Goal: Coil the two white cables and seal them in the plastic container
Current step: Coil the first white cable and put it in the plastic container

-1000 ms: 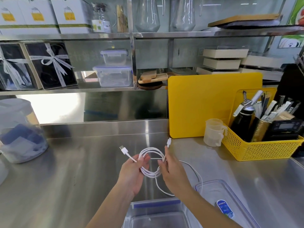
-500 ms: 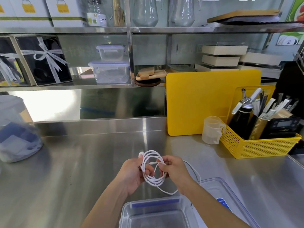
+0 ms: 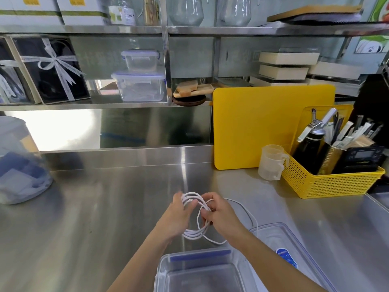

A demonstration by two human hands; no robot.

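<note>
A white cable coil [image 3: 194, 233] of several loops hangs between both hands above the steel counter. My left hand [image 3: 175, 217] grips the coil's left side. My right hand [image 3: 219, 214] pinches the loops on the right. A loose white cable [image 3: 244, 208] curves on the counter behind my right hand toward the lid; whether it is a second cable or the coil's tail I cannot tell. The clear plastic container [image 3: 168, 262] stands open at the bottom centre, with nothing visible inside. Its clear lid [image 3: 294, 239], with a blue sticker, lies flat to its right.
A yellow cutting board [image 3: 267, 125] leans on the back wall. To the right are a small plastic measuring cup [image 3: 270, 163] and a yellow basket [image 3: 328, 182] with utensils. A large clear jar [image 3: 19, 165] stands at far left. Shelves above hold boxes and containers.
The two cable ends that stuck out above the coil are now tucked into the loops. Both hands have closed in on the coil and drawn it tighter.
</note>
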